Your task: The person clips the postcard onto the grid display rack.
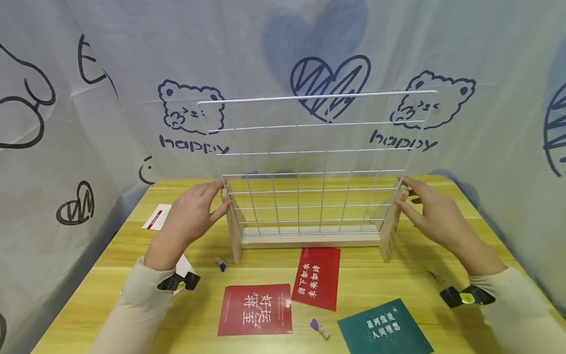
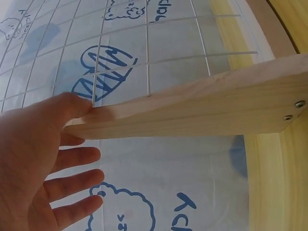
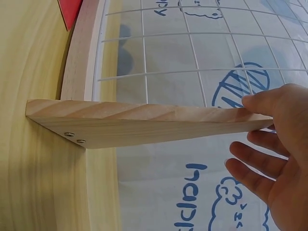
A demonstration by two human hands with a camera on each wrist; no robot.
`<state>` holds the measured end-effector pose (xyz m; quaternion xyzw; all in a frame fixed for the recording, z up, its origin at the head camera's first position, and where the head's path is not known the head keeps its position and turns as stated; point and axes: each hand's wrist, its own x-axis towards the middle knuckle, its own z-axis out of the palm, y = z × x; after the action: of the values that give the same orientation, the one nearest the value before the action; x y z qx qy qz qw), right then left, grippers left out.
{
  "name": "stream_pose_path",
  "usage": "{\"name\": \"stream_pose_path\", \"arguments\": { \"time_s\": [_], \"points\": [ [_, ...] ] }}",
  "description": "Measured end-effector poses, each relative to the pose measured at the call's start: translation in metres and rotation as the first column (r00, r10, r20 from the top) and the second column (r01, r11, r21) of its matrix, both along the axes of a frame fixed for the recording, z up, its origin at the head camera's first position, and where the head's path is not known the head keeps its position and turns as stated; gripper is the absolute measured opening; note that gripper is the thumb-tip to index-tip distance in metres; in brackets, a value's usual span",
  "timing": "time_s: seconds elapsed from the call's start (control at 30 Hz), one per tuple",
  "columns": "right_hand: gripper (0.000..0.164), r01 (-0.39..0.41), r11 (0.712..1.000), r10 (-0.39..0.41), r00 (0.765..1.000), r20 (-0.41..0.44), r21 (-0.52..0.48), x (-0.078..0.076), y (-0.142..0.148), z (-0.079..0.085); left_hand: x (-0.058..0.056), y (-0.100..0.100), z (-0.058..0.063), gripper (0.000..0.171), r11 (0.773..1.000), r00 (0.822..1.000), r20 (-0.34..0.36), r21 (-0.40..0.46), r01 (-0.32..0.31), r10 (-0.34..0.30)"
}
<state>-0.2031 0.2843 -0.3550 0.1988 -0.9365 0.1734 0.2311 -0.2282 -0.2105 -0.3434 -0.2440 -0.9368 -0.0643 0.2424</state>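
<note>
Wire rack (image 1: pixel 311 240) stands at 12 o'clock, long axis 9 to 3, left hand (image 1: pixel 194 211) pinching its 9 o'clock upright (image 1: pixel 233 227), right hand (image 1: pixel 431 211) pinching its 3 o'clock upright (image 1: pixel 391 228), equally near.

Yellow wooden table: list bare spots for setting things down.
Bare: between the teal rectangular card and the right pale wooden support; between that card and the right beige sleeve. Crowded: front centre, with two red rectangular cards and a purple-heart wooden clip.
</note>
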Motion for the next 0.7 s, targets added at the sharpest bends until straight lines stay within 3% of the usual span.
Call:
{"name": "stream_pose_path", "arguments": {
  "time_s": [0.23, 0.53, 0.7],
  "points": [
    [0.063, -0.010, 1.000, 0.010, 1.000, -0.015, -0.011, 0.006, 0.000, 0.000, 0.008, -0.004, 0.001, 0.059, 1.000, 0.999, 0.037, 0.008, -0.004, 0.004],
    [0.070, -0.024, 1.000, 0.024, 1.000, -0.019, 0.004, 0.016, 0.005, -0.004, 0.020, -0.006, -0.004, 0.060, 0.993, 0.992, -0.066, 0.047, 0.109, -0.106],
    [0.072, -0.028, 1.000, 0.028, 1.000, -0.004, 0.001, 0.021, 0.006, -0.005, 0.025, -0.004, -0.006, 0.064, 0.990, 0.987, -0.099, 0.060, 0.130, -0.124]
  ]
}}
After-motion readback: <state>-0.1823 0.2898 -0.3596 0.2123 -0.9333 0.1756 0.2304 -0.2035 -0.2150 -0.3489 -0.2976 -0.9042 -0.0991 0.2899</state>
